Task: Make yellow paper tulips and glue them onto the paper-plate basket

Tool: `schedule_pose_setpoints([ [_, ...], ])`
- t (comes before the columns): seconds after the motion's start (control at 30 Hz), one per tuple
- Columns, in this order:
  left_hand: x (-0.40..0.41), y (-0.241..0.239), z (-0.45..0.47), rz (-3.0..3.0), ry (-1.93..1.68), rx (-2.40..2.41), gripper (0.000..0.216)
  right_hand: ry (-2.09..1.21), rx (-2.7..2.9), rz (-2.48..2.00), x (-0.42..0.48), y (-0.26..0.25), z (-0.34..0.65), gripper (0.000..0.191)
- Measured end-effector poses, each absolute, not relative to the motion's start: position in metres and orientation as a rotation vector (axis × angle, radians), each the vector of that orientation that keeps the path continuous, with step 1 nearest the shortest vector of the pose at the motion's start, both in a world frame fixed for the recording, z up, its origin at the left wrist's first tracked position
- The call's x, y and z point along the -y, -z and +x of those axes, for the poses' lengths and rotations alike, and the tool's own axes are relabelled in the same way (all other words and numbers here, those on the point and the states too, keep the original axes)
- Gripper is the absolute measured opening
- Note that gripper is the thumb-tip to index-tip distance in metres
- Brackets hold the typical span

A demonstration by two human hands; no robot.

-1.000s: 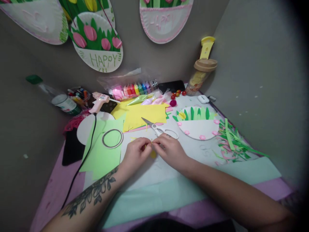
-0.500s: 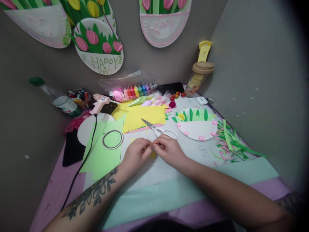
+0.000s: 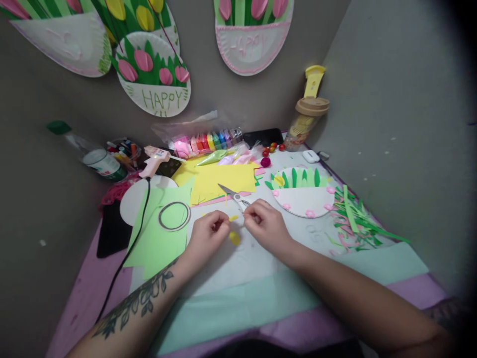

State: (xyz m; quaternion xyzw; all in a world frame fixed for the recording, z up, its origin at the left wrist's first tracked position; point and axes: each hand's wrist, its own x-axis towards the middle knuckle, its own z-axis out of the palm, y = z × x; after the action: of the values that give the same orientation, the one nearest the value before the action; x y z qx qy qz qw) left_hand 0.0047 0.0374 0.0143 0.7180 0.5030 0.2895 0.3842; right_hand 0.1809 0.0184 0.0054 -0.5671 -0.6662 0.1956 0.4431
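My left hand [image 3: 206,234] and my right hand [image 3: 265,225] rest close together on the white sheet [image 3: 261,258] in the middle of the table. The left fingers are pinched round a small yellow paper piece that only partly shows. The right fingers are curled shut near another small yellow piece [image 3: 233,218] lying between the hands; what they hold is hidden. A third yellow petal-shaped piece [image 3: 234,238] lies on the sheet just below the gap. White-handled scissors [image 3: 238,197] lie right behind my right hand.
Yellow paper sheets [image 3: 223,180] and light green paper [image 3: 158,233] with a wire ring [image 3: 174,215] lie left and behind. A pink glue gun [image 3: 154,158], its black cord, a paper-plate flower basket [image 3: 302,194], green scraps [image 3: 354,219], a clay set [image 3: 208,139] and a jar [image 3: 307,119] crowd the back.
My hands have drawn slightly apart, uncovering a small yellow piece between them. The view has tilted down a little.
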Motion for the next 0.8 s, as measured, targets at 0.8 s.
schedule_pose_setpoints([
  [0.8,-0.038,-0.021,0.012,1.101,-0.734,-1.175,0.013,-0.032,1.928,-1.150,-0.025,0.003,0.186,0.012],
])
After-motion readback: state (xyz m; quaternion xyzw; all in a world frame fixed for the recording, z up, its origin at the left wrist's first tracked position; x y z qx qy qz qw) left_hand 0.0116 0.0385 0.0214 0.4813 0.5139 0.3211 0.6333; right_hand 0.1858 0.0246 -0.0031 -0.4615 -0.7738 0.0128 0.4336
